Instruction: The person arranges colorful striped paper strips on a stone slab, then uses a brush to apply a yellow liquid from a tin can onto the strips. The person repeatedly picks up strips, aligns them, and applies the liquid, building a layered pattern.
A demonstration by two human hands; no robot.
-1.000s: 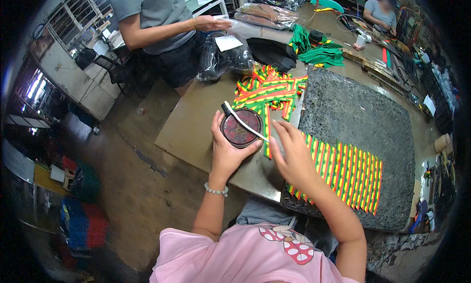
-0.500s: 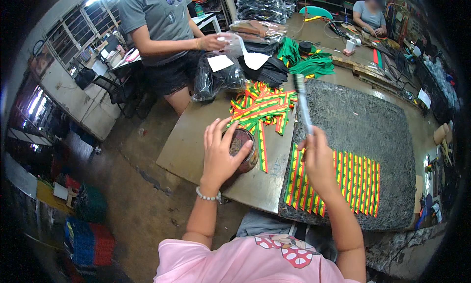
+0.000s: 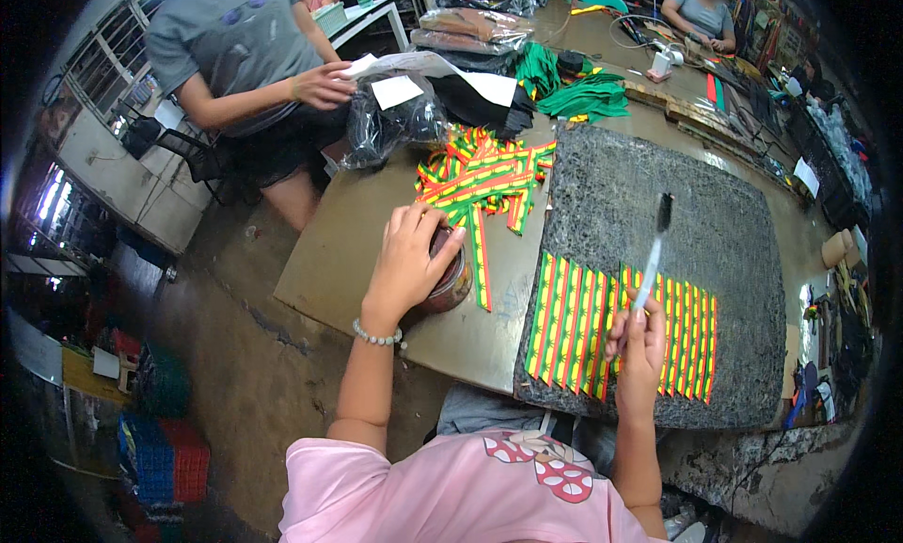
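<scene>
My left hand (image 3: 401, 265) is wrapped round the top and side of a round, stained jar (image 3: 451, 291) on the bare table near its front edge. In my right hand (image 3: 640, 350) is a brush (image 3: 651, 268) with a pale handle and dark bristles, pointing away from me above a rough black slab (image 3: 724, 195). Under and beside that hand, a row of striped ribbon strips (image 3: 567, 327) in red, yellow and green lies side by side on the slab. Beyond the jar is a tangled pile of the same ribbon (image 3: 470, 181), one end hanging toward me.
Behind the pile are a plastic-wrapped black bundle (image 3: 393, 129), green straps (image 3: 588, 99) and stacked wrapped packs (image 3: 475, 30). At far left a person (image 3: 249, 63) handles a white sheet (image 3: 451, 70); another person (image 3: 701, 18) sits at the far right end of the table.
My right hand and the brush have swung right, over the slab. My left hand stays on the jar. The person at left has leaned and shifted leftward, stretching out the white sheet.
</scene>
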